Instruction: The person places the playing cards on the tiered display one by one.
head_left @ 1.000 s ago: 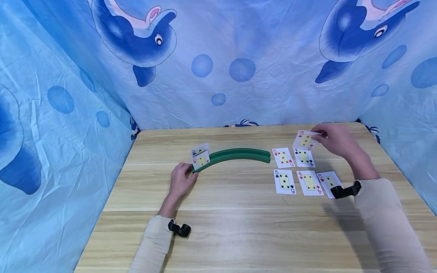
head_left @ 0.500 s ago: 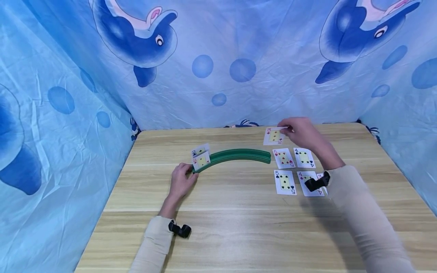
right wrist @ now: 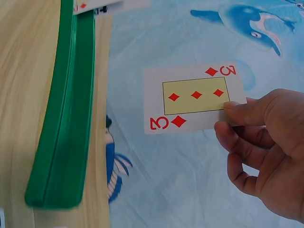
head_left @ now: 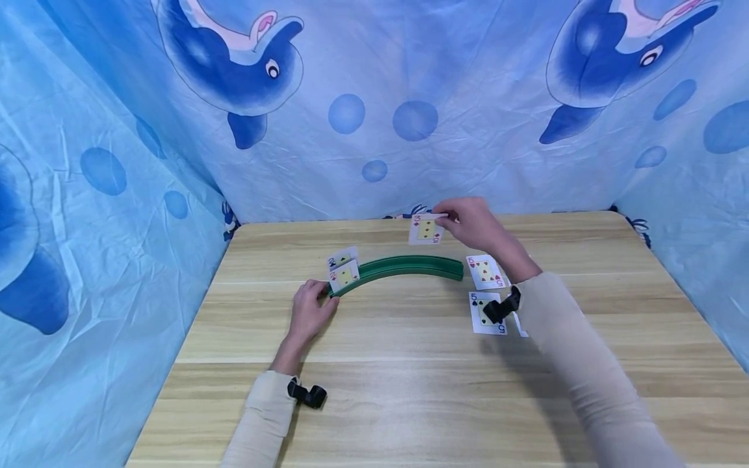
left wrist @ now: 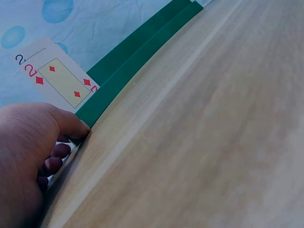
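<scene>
My right hand [head_left: 471, 222] pinches the three of diamonds [right wrist: 194, 97] by one edge between thumb and fingers, face showing, above the far side of the table. Below and in front of it lies a curved green card holder [head_left: 409, 264]. At the holder's left end, my left hand [head_left: 312, 309] grips it, the thumb [left wrist: 71, 124] along its front face. Two cards stand in the slot by that hand: the two of diamonds [left wrist: 61, 78] in front, and another two [head_left: 342, 258], a black one, partly hidden behind it.
Right of the holder lie the five of hearts [head_left: 485, 272] and the five of spades [head_left: 483, 312], face up on the wooden table [head_left: 386, 383]. My right forearm hides other cards beside them. A blue dolphin-print cloth [head_left: 374, 84] hangs behind the table.
My right hand has carried the three of diamonds leftward from over the laid-out cards to behind the holder. The left hand and the holder have stayed in place.
</scene>
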Motion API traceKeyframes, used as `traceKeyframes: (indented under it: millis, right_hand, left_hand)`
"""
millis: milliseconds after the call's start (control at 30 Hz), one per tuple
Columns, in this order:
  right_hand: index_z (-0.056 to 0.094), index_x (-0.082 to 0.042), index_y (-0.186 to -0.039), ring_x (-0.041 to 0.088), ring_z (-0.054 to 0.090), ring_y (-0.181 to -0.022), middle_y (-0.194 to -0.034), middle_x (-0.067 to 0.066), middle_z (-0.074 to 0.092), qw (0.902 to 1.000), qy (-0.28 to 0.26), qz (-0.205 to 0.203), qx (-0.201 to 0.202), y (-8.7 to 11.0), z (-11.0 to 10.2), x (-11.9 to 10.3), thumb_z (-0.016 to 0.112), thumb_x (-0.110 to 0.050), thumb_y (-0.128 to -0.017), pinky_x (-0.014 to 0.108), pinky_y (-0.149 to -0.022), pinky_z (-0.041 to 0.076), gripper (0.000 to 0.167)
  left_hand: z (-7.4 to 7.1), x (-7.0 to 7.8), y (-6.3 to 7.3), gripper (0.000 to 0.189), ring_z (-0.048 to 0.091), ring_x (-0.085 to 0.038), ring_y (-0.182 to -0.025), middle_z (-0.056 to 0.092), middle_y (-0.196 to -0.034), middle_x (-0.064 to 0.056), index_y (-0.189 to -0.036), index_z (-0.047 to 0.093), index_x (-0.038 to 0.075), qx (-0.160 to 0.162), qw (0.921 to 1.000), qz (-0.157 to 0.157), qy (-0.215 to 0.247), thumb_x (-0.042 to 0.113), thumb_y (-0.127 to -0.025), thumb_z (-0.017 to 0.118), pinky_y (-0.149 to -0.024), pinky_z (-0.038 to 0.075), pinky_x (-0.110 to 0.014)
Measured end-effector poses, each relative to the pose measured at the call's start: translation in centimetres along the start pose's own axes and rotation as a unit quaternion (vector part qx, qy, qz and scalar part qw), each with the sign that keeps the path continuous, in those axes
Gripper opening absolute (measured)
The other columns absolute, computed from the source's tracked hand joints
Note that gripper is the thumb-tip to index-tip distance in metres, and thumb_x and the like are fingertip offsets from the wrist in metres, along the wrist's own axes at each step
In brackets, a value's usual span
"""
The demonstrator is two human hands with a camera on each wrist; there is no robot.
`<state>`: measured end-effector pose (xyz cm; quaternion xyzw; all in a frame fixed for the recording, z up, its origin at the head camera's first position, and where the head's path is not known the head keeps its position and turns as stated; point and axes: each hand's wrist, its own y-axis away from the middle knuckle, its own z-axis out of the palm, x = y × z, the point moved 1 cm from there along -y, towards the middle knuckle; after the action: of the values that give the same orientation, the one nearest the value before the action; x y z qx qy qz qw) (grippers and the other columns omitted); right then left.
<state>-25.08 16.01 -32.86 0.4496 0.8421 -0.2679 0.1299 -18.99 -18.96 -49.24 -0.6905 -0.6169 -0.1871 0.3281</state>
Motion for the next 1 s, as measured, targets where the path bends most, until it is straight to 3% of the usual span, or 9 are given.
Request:
traceKeyframes:
  millis: [267,500,700,1000]
  right_hand:
    - [0.072,0.0,-0.114,0.028,0.07,-0.094,-0.112,0.019,0.074,0.9992,-0.019,-0.013,-0.034,-2.2,2.6,-1.8,0.06,-0.004,-0.097,0.044,-0.082,0.057,0.022]
    - [0.074,-0.002,-0.112,0.026,0.07,-0.094,-0.109,0.016,0.075,0.9987,-0.02,-0.029,-0.037,-3.3,4.5,-2.8,0.062,-0.005,-0.096,0.042,-0.083,0.057,0.02]
    - [0.074,-0.003,-0.111,0.025,0.071,-0.094,-0.109,0.015,0.075,0.9972,-0.042,-0.02,-0.059,-4.2,6.3,-3.1,0.06,-0.008,-0.099,0.041,-0.083,0.057,0.02]
    - [0.073,-0.004,-0.114,0.025,0.07,-0.099,-0.112,0.014,0.074,0.9964,-0.033,-0.011,-0.078,-4.9,7.9,-3.3,0.058,-0.009,-0.1,0.04,-0.087,0.057,0.021]
  left_hand:
    - [0.0,-0.2,-0.1,0.036,0.06,-0.033,-0.102,0.065,-0.109,-0.018,-0.113,0.069,-0.003,-0.001,1.0,0.0,-0.003,0.015,-0.084,0.075,-0.094,0.046,-0.048]
    - [-0.2,0.0,-0.1,0.037,0.058,-0.033,-0.103,0.064,-0.111,-0.018,-0.115,0.068,-0.004,-0.009,0.9999,-0.01,-0.001,0.015,-0.084,0.076,-0.097,0.044,-0.049]
    - [-0.3,0.1,-0.1,0.037,0.058,-0.033,-0.104,0.064,-0.111,-0.018,-0.115,0.068,-0.004,-0.011,0.9999,-0.01,-0.006,0.015,-0.084,0.075,-0.097,0.044,-0.049]
    - [-0.3,0.1,-0.2,0.037,0.059,-0.034,-0.103,0.065,-0.111,-0.018,-0.115,0.068,-0.004,-0.009,0.9999,-0.007,-0.006,0.016,-0.084,0.076,-0.097,0.044,-0.049]
